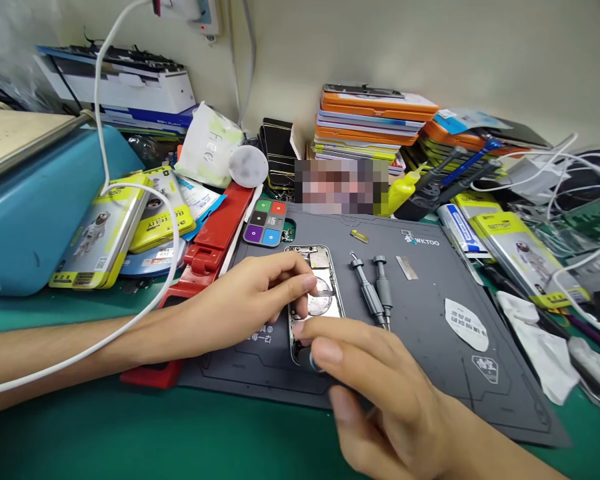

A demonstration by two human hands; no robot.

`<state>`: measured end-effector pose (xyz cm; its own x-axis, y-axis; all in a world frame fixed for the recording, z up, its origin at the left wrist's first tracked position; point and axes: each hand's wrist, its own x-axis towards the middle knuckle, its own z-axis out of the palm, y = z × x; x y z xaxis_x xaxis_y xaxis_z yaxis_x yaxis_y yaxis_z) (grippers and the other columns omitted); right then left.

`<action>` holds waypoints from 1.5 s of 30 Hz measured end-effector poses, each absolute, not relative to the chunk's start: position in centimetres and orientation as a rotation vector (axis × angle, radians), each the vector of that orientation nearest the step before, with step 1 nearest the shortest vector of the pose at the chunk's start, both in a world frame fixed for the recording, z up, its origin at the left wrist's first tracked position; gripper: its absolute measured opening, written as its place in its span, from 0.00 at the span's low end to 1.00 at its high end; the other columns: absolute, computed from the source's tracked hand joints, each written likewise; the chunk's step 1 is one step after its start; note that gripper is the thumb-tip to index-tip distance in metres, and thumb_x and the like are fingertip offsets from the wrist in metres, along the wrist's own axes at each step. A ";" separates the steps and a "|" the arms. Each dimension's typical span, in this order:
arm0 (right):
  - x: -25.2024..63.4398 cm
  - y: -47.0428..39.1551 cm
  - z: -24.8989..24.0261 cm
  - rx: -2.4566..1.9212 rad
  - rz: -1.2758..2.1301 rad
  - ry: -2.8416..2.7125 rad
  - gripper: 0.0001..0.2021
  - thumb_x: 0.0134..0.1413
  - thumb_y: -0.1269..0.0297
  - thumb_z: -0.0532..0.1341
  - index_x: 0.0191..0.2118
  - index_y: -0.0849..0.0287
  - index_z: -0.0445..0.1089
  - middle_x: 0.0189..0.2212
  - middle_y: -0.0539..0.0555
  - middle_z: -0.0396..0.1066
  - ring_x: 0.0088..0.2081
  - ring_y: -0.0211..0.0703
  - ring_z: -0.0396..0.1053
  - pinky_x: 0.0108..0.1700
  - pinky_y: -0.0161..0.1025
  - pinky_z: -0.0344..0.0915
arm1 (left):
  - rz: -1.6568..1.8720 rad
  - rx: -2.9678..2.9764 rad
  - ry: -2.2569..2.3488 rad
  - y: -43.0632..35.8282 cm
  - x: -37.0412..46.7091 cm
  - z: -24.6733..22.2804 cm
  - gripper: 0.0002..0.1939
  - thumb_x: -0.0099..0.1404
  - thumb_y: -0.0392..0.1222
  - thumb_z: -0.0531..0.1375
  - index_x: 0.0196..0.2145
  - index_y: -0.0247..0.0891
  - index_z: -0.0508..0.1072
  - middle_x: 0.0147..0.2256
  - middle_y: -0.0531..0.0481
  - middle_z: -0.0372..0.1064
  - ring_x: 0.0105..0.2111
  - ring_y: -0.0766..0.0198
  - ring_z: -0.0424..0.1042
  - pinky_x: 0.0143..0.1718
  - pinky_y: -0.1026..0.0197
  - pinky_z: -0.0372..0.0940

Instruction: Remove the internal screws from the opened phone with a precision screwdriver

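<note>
An opened phone (336,301) lies on the grey mat, its inside facing up with a round coil in the middle. My left hand (275,287) reaches over the phone's left side, thumb and curled fingers closed together above the coil; anything between the fingertips is too small to make out. Close to the phone's lower end is my right hand (390,380), fingers bent but apart, with no held object showing. It covers the phone's lower right corner. Two grey screwdrivers (367,293) rest right of the phone.
The grey mat (430,387) also bears a coloured screw tray (265,223), a yellow piece (359,236), a metal plate (407,268) and a white sticker (466,325). A red clamp-like tool (215,240) lies left. A white cable (145,312) crosses above my left forearm. Battery boxes (103,233) stand further left.
</note>
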<state>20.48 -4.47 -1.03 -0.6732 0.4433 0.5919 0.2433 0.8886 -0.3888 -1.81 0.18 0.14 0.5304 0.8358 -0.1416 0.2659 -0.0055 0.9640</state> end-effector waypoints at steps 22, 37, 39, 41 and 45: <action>20.3 -5.0 -1.6 -0.620 0.752 -2.022 0.34 0.67 0.79 0.62 0.72 0.49 0.55 0.48 0.55 0.77 0.48 0.43 0.79 0.52 0.42 0.79 | 0.572 1.589 0.965 -0.1 -1.9 0.3 0.13 0.79 0.49 0.59 0.39 0.39 0.75 0.35 0.57 0.76 0.35 0.68 0.72 0.37 0.66 0.65; 20.4 -3.8 -0.7 -0.904 1.113 -1.410 0.27 0.71 0.69 0.61 0.68 0.44 0.55 0.45 0.55 0.77 0.40 0.45 0.80 0.37 0.42 0.84 | 0.507 1.613 0.838 0.4 -2.2 0.3 0.05 0.73 0.40 0.66 0.39 0.39 0.82 0.36 0.56 0.82 0.38 0.66 0.78 0.42 0.68 0.69; 20.4 -3.7 -0.7 -0.913 1.105 -1.414 0.27 0.71 0.69 0.61 0.69 0.44 0.55 0.44 0.54 0.76 0.41 0.45 0.80 0.37 0.41 0.83 | 0.501 1.620 0.828 0.4 -2.2 0.3 0.05 0.72 0.40 0.67 0.39 0.39 0.83 0.37 0.56 0.82 0.39 0.66 0.79 0.42 0.69 0.69; 20.4 -3.7 -0.8 -0.920 1.103 -1.415 0.27 0.71 0.69 0.61 0.69 0.44 0.55 0.43 0.54 0.75 0.42 0.46 0.79 0.37 0.41 0.83 | 0.497 1.625 0.818 0.4 -2.2 0.3 0.04 0.72 0.40 0.67 0.39 0.39 0.83 0.37 0.57 0.82 0.39 0.67 0.79 0.43 0.70 0.69; 20.5 -3.6 -0.9 -0.899 1.115 -1.413 0.28 0.71 0.68 0.61 0.69 0.44 0.55 0.42 0.53 0.75 0.44 0.46 0.78 0.38 0.40 0.83 | 0.491 1.634 0.803 0.4 -2.2 0.3 0.04 0.72 0.38 0.67 0.39 0.39 0.84 0.38 0.57 0.83 0.39 0.68 0.79 0.44 0.71 0.69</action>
<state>20.54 -3.60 -0.87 -0.1422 0.9489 0.2816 -0.0532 0.2768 -0.9595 -2.18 0.36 0.32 0.6738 0.7308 -0.1093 0.2360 -0.0726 0.9690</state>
